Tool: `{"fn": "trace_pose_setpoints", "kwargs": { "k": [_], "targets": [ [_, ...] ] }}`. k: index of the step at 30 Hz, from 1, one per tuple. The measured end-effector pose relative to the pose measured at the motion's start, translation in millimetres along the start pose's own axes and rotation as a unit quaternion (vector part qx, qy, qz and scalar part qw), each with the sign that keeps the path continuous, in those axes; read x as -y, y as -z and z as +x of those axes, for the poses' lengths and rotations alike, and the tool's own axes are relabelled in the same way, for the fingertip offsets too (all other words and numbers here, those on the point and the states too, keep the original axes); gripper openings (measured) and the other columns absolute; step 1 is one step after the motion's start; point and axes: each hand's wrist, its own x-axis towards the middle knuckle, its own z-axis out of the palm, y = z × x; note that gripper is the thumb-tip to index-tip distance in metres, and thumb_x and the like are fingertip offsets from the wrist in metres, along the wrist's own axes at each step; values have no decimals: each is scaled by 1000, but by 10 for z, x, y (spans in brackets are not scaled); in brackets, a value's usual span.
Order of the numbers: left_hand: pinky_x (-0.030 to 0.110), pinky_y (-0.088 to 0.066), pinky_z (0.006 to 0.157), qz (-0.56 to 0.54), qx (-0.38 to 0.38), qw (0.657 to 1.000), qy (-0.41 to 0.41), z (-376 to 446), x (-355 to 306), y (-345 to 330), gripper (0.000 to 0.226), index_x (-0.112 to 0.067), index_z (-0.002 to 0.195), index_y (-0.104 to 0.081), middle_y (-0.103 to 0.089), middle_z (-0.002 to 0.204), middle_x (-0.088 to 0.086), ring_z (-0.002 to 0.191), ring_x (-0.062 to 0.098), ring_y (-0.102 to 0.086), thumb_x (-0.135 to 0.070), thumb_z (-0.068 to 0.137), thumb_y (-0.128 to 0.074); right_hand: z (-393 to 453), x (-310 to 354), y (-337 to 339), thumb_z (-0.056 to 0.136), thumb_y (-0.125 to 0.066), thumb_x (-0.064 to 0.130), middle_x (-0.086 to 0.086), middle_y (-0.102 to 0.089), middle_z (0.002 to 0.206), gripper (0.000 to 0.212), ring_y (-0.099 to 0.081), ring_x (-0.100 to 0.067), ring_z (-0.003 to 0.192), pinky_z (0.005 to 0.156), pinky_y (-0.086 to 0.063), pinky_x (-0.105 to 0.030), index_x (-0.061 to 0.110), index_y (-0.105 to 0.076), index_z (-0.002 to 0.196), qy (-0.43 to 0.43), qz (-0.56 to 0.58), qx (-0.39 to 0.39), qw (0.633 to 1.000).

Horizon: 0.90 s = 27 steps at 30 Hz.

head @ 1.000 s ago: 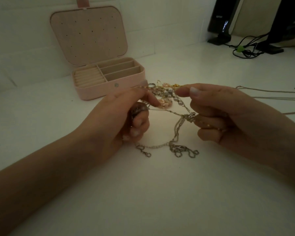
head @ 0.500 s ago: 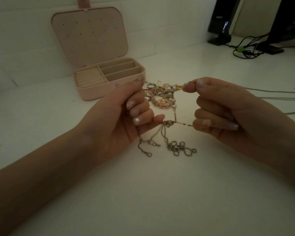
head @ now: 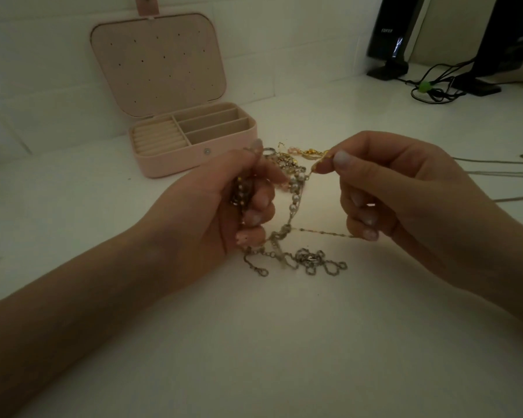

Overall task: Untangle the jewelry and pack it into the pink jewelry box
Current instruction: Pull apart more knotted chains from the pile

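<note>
A tangle of jewelry (head: 295, 203) with pearl beads, gold pieces and silver chains hangs between my hands above the white table. My left hand (head: 224, 212) grips a beaded part of it in curled fingers. My right hand (head: 393, 191) pinches a thin gold chain end between thumb and forefinger, and its lower fingers hold another strand of that chain pulled taut. Loose silver chain ends (head: 311, 262) lie on the table below. The pink jewelry box (head: 175, 162) stands open at the back left, its lid upright and its compartments showing nothing inside.
Thin chains (head: 495, 164) lie stretched out on the table at the right. Black speaker stands (head: 388, 40) and a bundle of black cables (head: 435, 86) sit at the back right. A white wall runs behind the box.
Both hands have lifted the tangle and pulled it apart. My right hand rose and now pinches a gold end, while my left hand closed its fingers round the beaded part.
</note>
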Motion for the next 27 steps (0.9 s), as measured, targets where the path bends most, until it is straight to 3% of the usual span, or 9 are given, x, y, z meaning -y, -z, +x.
{"fn": "trace_pose_setpoints", "kwargs": {
  "k": [3, 6, 9, 12, 13, 17, 19, 24, 27],
  "targets": [
    [15, -24, 32, 102, -15, 995, -2, -19, 27, 5, 38, -19, 58, -71, -56, 57, 2, 41, 9, -40, -19, 89, -49, 2, -12, 6, 74, -59, 28, -2, -42, 55, 23, -37, -10, 45, 41, -35, -19, 9, -67, 84, -1, -9, -6, 1000],
    [16, -25, 32, 136, -7, 991, -4, -35, 38, 2, 50, -15, 65, -73, -68, 67, 9, 41, 13, -46, -14, 98, -36, 9, -14, 25, 75, -57, 28, -2, -44, 56, 22, -37, -11, 46, 41, -35, -20, 10, -65, 83, 1, -11, -15, 1000],
    [11, -24, 30, 137, 17, 990, 6, -48, -12, -38, 38, -7, 78, -65, -70, 67, 10, 34, 15, -44, -7, 94, -32, 10, -14, 38, 76, -55, 29, -1, -46, 56, 20, -38, -11, 47, 41, -36, -20, 12, -64, 82, -3, -18, -13, 1000],
    [9, -22, 31, 166, 56, 984, 18, -49, -66, -55, 13, -6, 80, -65, -68, 62, 7, 35, 16, -39, -5, 74, -53, 5, -12, 32, 75, -55, 32, 1, -49, 55, 22, -40, -9, 46, 41, -35, -19, 14, -64, 83, -2, -42, -11, 999],
    [10, -22, 31, 184, 63, 981, 16, -52, -62, -37, 21, -7, 80, -69, -68, 63, 6, 37, 15, -39, -3, 60, -62, 3, -9, 31, 75, -54, 33, 1, -50, 55, 23, -41, -8, 46, 41, -35, -19, 14, -64, 84, 0, -50, -12, 999],
    [13, -27, 36, 206, 61, 976, -32, -98, -11, 14, 15, -18, 81, -76, -64, 60, -3, 41, 4, -39, -25, 67, -74, -3, -4, 21, 75, -54, 35, 2, -50, 55, 25, -41, -9, 46, 41, -35, -18, 14, -65, 83, -1, -67, -7, 998],
    [12, -28, 36, 202, 43, 977, -49, -100, 0, 12, 13, -19, 77, -76, -63, 59, -3, 41, 4, -39, -24, 65, -79, -6, -6, 14, 75, -54, 35, 1, -50, 55, 25, -41, -9, 46, 41, -35, -18, 14, -65, 83, 2, -73, -4, 997],
    [10, -32, 40, 223, 36, 969, -102, -106, 15, 39, 16, -24, 84, -78, -70, 67, -4, 46, 2, -46, -29, 71, -70, 6, -35, 55, 82, -62, 28, 5, -44, 55, 14, -38, -5, 49, 43, -34, -17, 15, -67, 83, 14, -77, -8, 997],
    [8, -36, 45, 259, 19, 952, -161, -155, 7, -12, 15, -25, 77, -78, -70, 63, -6, 46, -2, -52, -32, 64, -79, 0, -35, 58, 80, -61, 32, 11, -52, 59, 15, -47, -1, 56, 52, -41, -17, 19, -68, 83, 60, -131, -7, 990]
  ]
}}
